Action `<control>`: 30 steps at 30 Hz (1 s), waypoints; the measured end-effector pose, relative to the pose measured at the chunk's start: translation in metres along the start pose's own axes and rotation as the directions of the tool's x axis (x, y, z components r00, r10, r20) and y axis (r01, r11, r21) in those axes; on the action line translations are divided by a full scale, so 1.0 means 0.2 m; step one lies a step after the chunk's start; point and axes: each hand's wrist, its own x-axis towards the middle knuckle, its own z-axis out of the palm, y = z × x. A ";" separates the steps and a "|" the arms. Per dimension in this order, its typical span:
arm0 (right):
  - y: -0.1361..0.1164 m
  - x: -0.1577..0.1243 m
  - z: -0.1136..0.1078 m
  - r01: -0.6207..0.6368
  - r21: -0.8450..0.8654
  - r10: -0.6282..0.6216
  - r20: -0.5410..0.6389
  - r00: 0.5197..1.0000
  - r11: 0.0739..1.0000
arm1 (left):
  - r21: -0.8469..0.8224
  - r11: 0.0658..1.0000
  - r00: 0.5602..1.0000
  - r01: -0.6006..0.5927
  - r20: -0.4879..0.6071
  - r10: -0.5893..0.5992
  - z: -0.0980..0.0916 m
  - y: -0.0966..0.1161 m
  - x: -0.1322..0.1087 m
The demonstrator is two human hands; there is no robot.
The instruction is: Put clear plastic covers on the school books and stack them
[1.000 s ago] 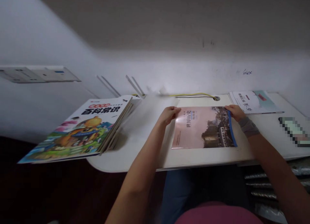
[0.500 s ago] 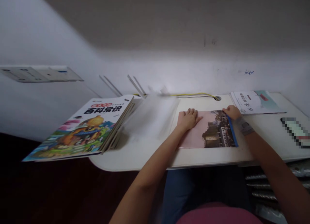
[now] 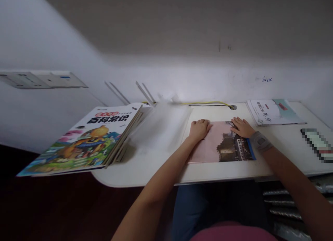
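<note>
Head cam: L grip (image 3: pixel 199 130) & R grip (image 3: pixel 243 127) palm-down on pink bk (image 3: pixel 214 149), on counter (image 3: pixel 145 173).
L grip unclenched, on bk's upper L corner; R grip w/ fingers spread, on upper R part; bk flat under/btwn both. L of L grip: translucent sheet (image 3: pixel 163 124), then picture-bk stack (image 3: pixel 101 140). Back-R of R grip: white-green bk (image 3: pixel 277 111).

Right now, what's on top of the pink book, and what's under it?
On the pink book, the left hand rests at the upper left and the right hand at the upper right. White table shows around it; anything directly underneath is covered.
</note>
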 end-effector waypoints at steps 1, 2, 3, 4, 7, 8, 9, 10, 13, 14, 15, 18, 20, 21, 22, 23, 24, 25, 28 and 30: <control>0.01 0.00 0.00 0.002 -0.001 -0.002 0.000 1.000 1.000 | 0.004 0.999 0.999 0.033 -0.001 -0.033 -0.01 0.00 0.02; 0.01 0.00 0.00 0.007 0.000 -0.007 -0.001 1.000 1.000 | 0.007 0.998 0.998 0.062 0.000 -0.062 -0.01 0.00 0.04; 0.01 0.00 0.00 0.011 0.003 -0.011 -0.002 1.000 1.000 | 0.008 0.996 0.996 0.085 0.004 -0.085 -0.02 0.00 0.07; 0.00 0.00 0.00 0.014 0.006 -0.014 -0.004 1.000 1.000 | 0.006 0.995 0.995 0.102 0.011 -0.102 -0.02 0.00 0.09; -0.01 0.00 0.00 0.012 0.011 -0.012 -0.008 1.000 1.000 | -0.014 0.991 0.990 0.130 0.056 -0.129 -0.05 -0.01 0.14; -0.01 0.00 0.00 0.012 0.010 -0.012 -0.008 1.000 1.000 | -0.025 0.990 0.987 0.142 0.077 -0.140 -0.07 -0.02 0.16; -0.01 0.00 0.00 0.014 0.010 -0.014 -0.007 1.000 1.000 | -0.037 0.987 0.983 0.157 0.098 -0.153 -0.09 -0.03 0.16; -0.01 0.00 0.00 0.016 0.009 -0.016 -0.007 1.000 1.000 | -0.051 0.983 0.978 0.177 0.118 -0.170 -0.11 -0.05 0.17; 0.00 0.00 0.01 0.021 0.006 -0.021 -0.010 1.000 1.000 | -0.099 0.966 0.964 0.239 0.142 -0.224 -0.20 -0.12 0.12; 0.00 0.00 0.01 0.024 0.006 -0.024 -0.011 1.000 1.000 | -0.119 0.959 0.962 0.256 0.133 -0.240 -0.23 -0.15 0.09; 0.00 0.00 0.01 0.027 0.004 -0.027 -0.013 1.000 1.000 | -0.138 0.953 0.960 0.270 0.119 -0.254 -0.26 -0.18 0.04; 0.01 0.00 0.02 0.042 -0.014 -0.042 -0.021 0.999 0.999 | -0.210 0.927 0.951 0.310 0.061 -0.304 -0.29 -0.23 -0.18; 0.01 -0.01 0.02 0.060 -0.036 -0.061 -0.030 0.998 0.998 | -0.403 0.849 0.935 0.342 0.054 -0.350 -0.28 -0.24 -0.38; 0.01 -0.01 0.02 0.069 -0.046 -0.071 -0.035 0.997 0.997 | -0.558 0.750 0.923 0.354 0.081 -0.375 -0.27 -0.24 -0.48; 0.01 -0.01 0.02 0.078 -0.053 -0.080 -0.039 0.996 0.996 | -0.715 0.598 0.913 0.362 0.142 -0.383 -0.26 -0.23 -0.57; 0.01 -0.02 0.02 0.082 -0.058 -0.085 -0.043 0.995 0.995 | -0.832 0.401 0.896 0.383 0.228 -0.382 -0.26 -0.21 -0.65; 0.01 -0.02 0.03 0.084 -0.061 -0.087 -0.048 0.995 0.995 | -0.888 0.206 0.870 0.412 0.316 -0.378 -0.26 -0.20 -0.72; 0.00 -0.02 0.03 0.083 -0.063 -0.087 -0.051 0.995 0.995 | -0.900 0.029 0.845 0.434 0.396 -0.360 -0.26 -0.18 -0.78; 0.00 -0.03 0.03 0.072 -0.060 -0.076 -0.054 0.996 0.996 | -0.844 -0.285 0.785 0.454 0.530 -0.321 -0.29 -0.14 -0.84; -0.01 -0.04 0.02 0.065 -0.047 -0.066 -0.041 0.997 0.997 | -0.808 -0.364 0.762 0.462 0.572 -0.303 -0.31 -0.14 -0.83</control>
